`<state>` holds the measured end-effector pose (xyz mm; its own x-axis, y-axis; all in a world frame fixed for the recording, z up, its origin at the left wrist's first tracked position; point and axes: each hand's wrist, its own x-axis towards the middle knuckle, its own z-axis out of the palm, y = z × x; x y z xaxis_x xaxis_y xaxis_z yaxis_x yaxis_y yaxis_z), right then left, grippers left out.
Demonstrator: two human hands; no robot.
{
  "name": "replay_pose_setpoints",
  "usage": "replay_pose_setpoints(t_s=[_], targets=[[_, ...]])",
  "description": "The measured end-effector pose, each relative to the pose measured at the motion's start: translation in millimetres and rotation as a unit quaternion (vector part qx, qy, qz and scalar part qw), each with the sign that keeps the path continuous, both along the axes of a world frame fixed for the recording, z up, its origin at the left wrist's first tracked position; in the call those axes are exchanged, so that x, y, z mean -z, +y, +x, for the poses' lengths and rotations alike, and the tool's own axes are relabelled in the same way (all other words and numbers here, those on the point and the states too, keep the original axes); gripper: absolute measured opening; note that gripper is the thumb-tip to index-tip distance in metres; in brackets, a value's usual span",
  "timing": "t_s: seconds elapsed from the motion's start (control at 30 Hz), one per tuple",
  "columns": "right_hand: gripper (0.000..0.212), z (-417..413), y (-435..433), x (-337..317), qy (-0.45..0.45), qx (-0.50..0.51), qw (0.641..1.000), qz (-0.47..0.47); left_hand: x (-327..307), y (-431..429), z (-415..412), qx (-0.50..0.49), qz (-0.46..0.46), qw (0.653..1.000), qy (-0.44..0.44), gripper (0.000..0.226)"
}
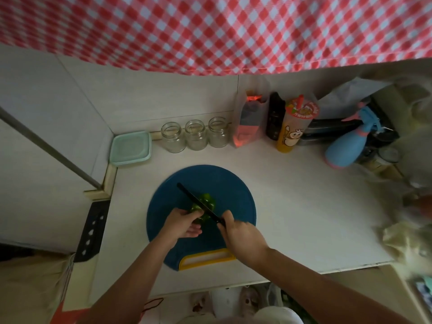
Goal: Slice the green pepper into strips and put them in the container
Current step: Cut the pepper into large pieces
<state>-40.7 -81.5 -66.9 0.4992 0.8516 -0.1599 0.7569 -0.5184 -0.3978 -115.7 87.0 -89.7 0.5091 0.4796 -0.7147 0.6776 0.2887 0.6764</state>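
Note:
A green pepper [207, 202] lies near the middle of a round blue cutting board [233, 188] with a yellow handle. My left hand [183, 224] grips the pepper's near side and hides part of it. My right hand [240, 235] holds a black knife [198, 202], whose blade lies diagonally across the top of the pepper, tip pointing to the far left. A pale green lidded container [130, 148] sits in the back left corner of the counter, well apart from the board.
Three glass jars without lids [195, 134] stand in a row behind the board. Bags, a dark bottle, a printed drink cup [295, 127] and a blue spray bottle [348, 141] crowd the back right. A red checked cloth [233, 31] hangs above. Plastic bags lie at the right edge.

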Motion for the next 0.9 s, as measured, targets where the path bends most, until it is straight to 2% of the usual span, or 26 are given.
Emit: replay_pose_setpoints(t_s=[0.13,0.3,0.5,0.67,0.9], targets=[[0.021,1.0,3.5,-1.9,-0.059,-0.009,0.998,-0.002,-1.1,6.4,0.2,0.03,-0.02,0.999,0.001,0.043],[0.017,3.0,11.0,-11.6,-0.036,-0.041,0.994,-0.09,-2.3,12.3,3.7,0.037,-0.038,0.999,0.003,0.046],[0.037,-2.9,25.9,-28.3,-0.005,-0.049,0.987,-0.151,0.6,10.3,9.4,0.028,-0.035,0.999,0.018,0.04],[0.042,1.1,35.7,-33.2,0.024,-0.043,0.984,-0.17,9.2,10.1,13.5,0.015,-0.028,0.999,0.033,0.052],[0.041,5.0,49.1,-31.7,0.035,-0.048,0.98,-0.191,10.7,12.2,17.3,0.024,-0.028,0.998,0.047,0.054]])
